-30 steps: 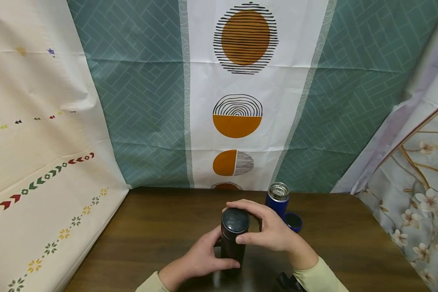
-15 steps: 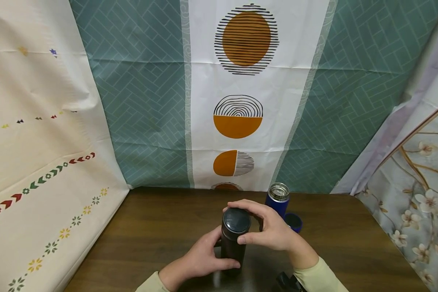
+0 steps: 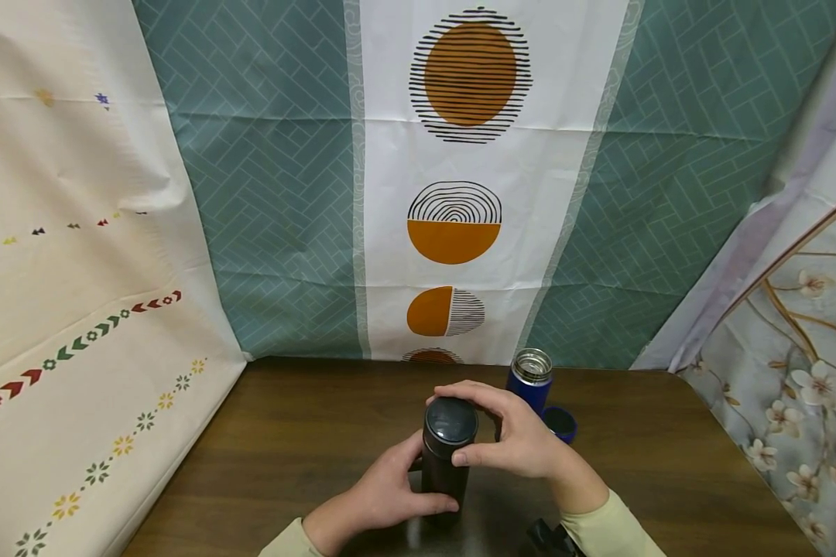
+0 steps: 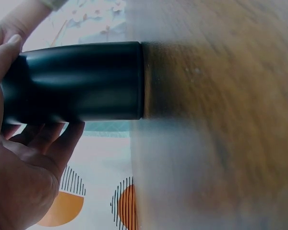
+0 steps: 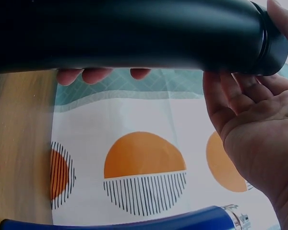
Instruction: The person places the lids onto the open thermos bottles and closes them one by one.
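The black flask stands upright, left hand gripping it lower, right hand clasping its top.

Indoor nook: patterned curtains, wooden table.

Left tabletop gives passage; black bottle obstructs centre, blue bottle behind right.

Soft, even light fills the head view, where the lid of the black bottle carries a pale sheen and faint glare touches the table toward its near edge. From the left wrist, flowered cloth washes out and the table's grain blurs; from the right, the black bottle sinks into near-black shade.
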Motion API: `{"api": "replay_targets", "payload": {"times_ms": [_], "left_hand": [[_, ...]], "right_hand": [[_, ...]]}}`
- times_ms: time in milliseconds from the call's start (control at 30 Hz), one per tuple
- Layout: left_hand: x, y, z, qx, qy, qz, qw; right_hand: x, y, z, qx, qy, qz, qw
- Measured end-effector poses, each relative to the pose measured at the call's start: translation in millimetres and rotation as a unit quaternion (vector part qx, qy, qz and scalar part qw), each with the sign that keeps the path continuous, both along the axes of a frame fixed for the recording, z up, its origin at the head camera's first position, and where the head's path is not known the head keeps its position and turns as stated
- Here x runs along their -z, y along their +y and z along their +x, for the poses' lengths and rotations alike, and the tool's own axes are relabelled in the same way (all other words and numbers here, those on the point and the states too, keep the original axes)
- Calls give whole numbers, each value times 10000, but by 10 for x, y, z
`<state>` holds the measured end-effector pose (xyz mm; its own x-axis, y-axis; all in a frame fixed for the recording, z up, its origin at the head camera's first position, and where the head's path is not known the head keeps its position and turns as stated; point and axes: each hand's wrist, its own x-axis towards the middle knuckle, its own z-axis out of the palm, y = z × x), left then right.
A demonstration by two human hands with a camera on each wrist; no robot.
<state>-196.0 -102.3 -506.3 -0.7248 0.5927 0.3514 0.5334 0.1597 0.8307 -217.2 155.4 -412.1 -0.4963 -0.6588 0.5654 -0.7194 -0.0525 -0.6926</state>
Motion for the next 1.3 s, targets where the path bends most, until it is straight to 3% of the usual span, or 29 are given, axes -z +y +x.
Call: {"api": "replay_targets", "payload": {"times_ms": [400, 733, 1100, 1300], "left_hand": [[-4, 6, 1, -49, -234, -39, 9997], [-14, 5, 3, -30, -216, -23, 9998], [-12, 1, -2, 12, -210, -15, 9998], [-11, 4, -3, 9, -261, -7, 9997]], "right_hand": [[27, 14, -36, 180, 198, 102, 9996], [78, -17, -63, -707, -189, -103, 9973], [90, -34, -33, -315, -261, -229, 9989], [85, -34, -39, -191, -82, -302, 9993]]}}
